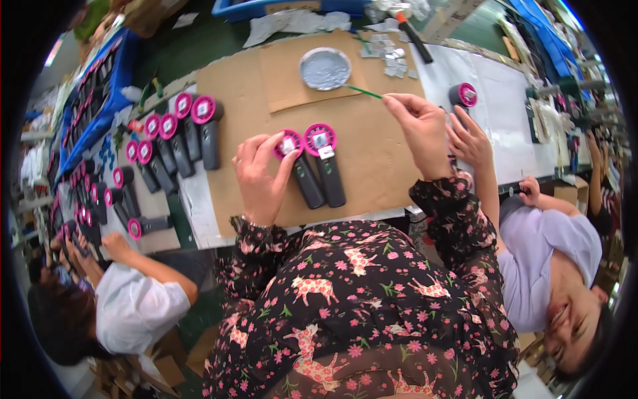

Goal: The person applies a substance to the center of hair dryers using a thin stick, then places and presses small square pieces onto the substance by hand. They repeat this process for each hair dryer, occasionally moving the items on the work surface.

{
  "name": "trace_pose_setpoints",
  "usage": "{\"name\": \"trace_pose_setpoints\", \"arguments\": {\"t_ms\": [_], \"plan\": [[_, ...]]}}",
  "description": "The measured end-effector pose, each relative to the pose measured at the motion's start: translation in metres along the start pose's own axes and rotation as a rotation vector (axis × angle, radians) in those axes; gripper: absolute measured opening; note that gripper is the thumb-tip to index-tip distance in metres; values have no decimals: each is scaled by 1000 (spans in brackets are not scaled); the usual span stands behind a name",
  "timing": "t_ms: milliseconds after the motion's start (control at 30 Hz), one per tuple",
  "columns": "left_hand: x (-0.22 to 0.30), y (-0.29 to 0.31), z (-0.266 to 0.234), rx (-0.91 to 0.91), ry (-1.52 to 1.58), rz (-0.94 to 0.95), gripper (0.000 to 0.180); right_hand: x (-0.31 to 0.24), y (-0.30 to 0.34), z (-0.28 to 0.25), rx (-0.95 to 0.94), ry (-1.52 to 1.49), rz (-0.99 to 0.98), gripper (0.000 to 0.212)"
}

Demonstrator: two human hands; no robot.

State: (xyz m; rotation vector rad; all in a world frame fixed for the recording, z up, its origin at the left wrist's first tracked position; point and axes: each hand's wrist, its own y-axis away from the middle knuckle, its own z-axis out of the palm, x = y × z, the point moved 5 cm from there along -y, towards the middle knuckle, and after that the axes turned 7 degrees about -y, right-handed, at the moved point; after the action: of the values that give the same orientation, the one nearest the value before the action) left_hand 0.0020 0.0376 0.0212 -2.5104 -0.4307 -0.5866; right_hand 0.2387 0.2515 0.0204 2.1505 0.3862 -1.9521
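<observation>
Two black-handled devices with round pink heads lie side by side on the cardboard in front of me. The thumb and forefinger of my left hand [258, 176] close on the head of the left device [308, 183], over a small white square. On the head of the right device [331, 179] is a grey patch, with a white piece just below it. My right hand [422, 133] pinches a thin green stick [365, 92]. Its far end reaches the rim of a shallow round dish [304, 74] of grey paste.
Several more pink-headed devices [176, 143] lie at the left, near a blue crate [123, 53]. Small pale squares [392, 56] and an orange-and-black tool [415, 38] lie at the far right. A co-worker's hand [473, 139] is close beside my right hand; another co-worker [143, 299] works at left.
</observation>
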Motion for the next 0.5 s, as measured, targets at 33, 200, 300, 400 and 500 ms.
{"name": "trace_pose_setpoints", "arguments": {"t_ms": [33,200,300,400,500], "plan": [[1,-4,3,-10,26,4,38,-2,-2,-4,3,11,11,22],[-1,1,5,-49,116,-35,28,13,-13,5,40,23,-25,23],[1,4,-2,-136,122,-161,25,23,-20,16,26,-131,-87,21],[1,3,5,-140,242,-117,24,11,-12,2,87,-134,-52,21],[-1,6,6,-141,294,-145,23,11,-10,-1,93,-146,-31,21]]}}
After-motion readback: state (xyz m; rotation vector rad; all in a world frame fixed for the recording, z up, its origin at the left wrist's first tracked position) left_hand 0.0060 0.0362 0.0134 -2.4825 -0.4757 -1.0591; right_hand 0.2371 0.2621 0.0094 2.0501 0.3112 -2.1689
